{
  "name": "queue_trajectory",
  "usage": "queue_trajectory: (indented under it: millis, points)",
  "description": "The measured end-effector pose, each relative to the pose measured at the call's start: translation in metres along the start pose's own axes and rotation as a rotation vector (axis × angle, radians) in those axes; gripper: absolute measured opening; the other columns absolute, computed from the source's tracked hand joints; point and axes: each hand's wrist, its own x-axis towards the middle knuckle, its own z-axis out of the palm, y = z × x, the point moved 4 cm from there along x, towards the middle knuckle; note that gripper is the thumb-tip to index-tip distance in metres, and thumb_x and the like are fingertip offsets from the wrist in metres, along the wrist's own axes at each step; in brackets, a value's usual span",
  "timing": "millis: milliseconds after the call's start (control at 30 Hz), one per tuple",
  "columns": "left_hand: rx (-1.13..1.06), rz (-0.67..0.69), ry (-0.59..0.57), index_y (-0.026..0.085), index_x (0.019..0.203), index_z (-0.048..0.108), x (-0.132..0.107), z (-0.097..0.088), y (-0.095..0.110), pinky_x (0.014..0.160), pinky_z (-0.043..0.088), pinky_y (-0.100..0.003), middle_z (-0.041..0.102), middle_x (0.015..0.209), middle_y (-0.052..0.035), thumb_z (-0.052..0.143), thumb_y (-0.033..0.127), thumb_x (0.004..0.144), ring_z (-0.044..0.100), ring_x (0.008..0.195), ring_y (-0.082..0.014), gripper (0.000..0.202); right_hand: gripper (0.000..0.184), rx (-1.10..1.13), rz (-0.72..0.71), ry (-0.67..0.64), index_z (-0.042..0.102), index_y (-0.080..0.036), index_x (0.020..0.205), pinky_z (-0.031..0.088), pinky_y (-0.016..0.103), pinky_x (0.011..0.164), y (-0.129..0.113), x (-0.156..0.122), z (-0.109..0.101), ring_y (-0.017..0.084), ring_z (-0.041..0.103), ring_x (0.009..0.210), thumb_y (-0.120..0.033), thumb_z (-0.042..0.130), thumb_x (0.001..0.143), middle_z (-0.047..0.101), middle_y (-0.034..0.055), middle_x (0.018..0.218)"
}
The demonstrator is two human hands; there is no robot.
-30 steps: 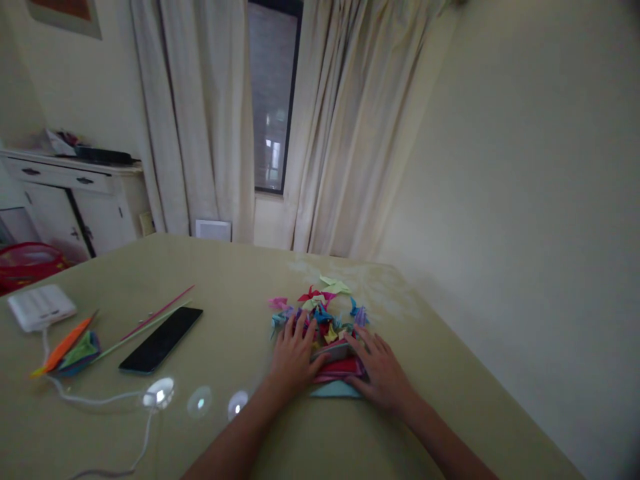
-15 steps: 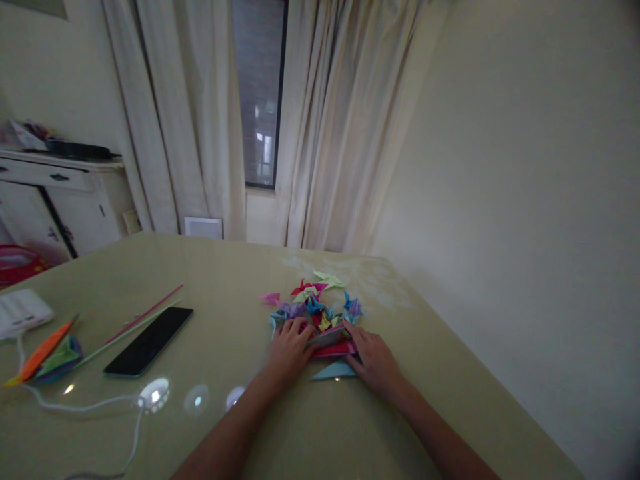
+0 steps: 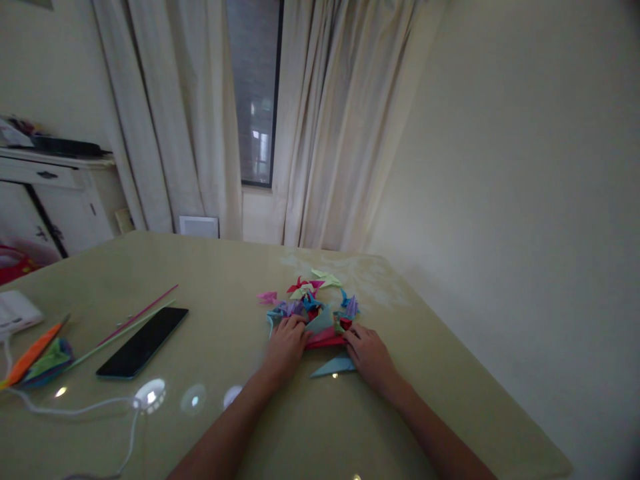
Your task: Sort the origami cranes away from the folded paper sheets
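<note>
My left hand (image 3: 286, 337) and my right hand (image 3: 367, 349) rest on the table (image 3: 225, 400), one at each side of a small stack of coloured paper sheets (image 3: 325, 340). Fingers of both hands are curled, pinching the stack's top sheet, a blue-grey one (image 3: 321, 319) lifted at its edge. A light blue triangle of paper (image 3: 334, 365) lies flat between my wrists. Just beyond the hands sits a pile of several small folded paper figures (image 3: 310, 300) in pink, green, blue and purple.
A black phone (image 3: 143, 341) lies left of centre, beside thin pink and green sticks (image 3: 137, 317). Further left are folded orange and green papers (image 3: 37, 357), a white box (image 3: 15, 310) and a white cable (image 3: 100, 403). The wall runs along the table's right edge.
Both hands have gone from lying flat on the paper stack to curling and pinching it. The top sheet has come up. The view has shifted slightly to the right.
</note>
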Motion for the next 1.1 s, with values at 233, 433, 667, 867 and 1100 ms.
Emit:
queue_trajectory:
  millis: [233, 433, 667, 867, 1100]
  points:
    - [-0.153, 0.0, 0.126, 0.02, 0.099, 0.075, 0.003, 0.003, -0.011, 0.101, 0.054, -0.043, 0.072, 0.114, -0.0088, 0.047, 0.027, 0.108, 0.065, 0.109, -0.0253, 0.031, 0.025, -0.004, 0.054, 0.061, 0.075, -0.02, 0.11, 0.054, 0.04, 0.096, 0.006, 0.001, -0.005, 0.027, 0.07, 0.103, -0.021, 0.051, 0.107, 0.075, 0.0113, 0.112]
    - [-0.23, -0.048, 0.256, 0.02, 0.104, 0.073, 0.005, -0.002, -0.015, 0.097, 0.054, -0.048, 0.073, 0.113, -0.0111, 0.04, 0.029, 0.108, 0.064, 0.105, -0.0283, 0.035, 0.03, 0.002, 0.176, 0.056, 0.074, -0.019, 0.113, 0.051, 0.038, 0.094, 0.017, 0.0, -0.009, 0.027, 0.071, 0.101, -0.022, 0.045, 0.109, 0.077, 0.0112, 0.108]
    - [-0.252, -0.106, 0.363, 0.022, 0.106, 0.067, 0.004, -0.019, -0.014, 0.101, 0.051, -0.048, 0.07, 0.115, -0.0108, 0.047, 0.031, 0.104, 0.061, 0.112, -0.0301, 0.022, 0.036, 0.114, 0.318, 0.105, 0.074, -0.018, 0.115, 0.05, 0.035, 0.089, 0.025, 0.001, -0.015, 0.028, 0.072, 0.099, -0.026, 0.04, 0.108, 0.078, 0.0127, 0.108]
    - [-0.205, -0.164, 0.383, 0.022, 0.098, 0.064, 0.006, -0.024, -0.023, 0.102, 0.049, -0.049, 0.07, 0.112, -0.0093, 0.058, 0.014, 0.085, 0.061, 0.112, -0.0315, 0.016, 0.03, 0.217, 0.351, 0.184, 0.07, -0.019, 0.117, 0.051, 0.034, 0.091, 0.032, 0.005, -0.009, 0.027, 0.071, 0.103, -0.024, 0.045, 0.103, 0.076, 0.0118, 0.116]
    - [-0.121, -0.291, 0.429, 0.019, 0.123, 0.062, 0.007, -0.029, -0.054, 0.111, 0.044, -0.053, 0.067, 0.126, -0.0143, 0.058, 0.021, 0.089, 0.058, 0.125, -0.0346, 0.035, 0.042, 0.245, 0.351, 0.241, 0.058, -0.02, 0.141, 0.053, 0.035, 0.097, 0.037, 0.018, -0.008, 0.028, 0.069, 0.115, -0.027, 0.052, 0.1, 0.068, 0.0145, 0.133]
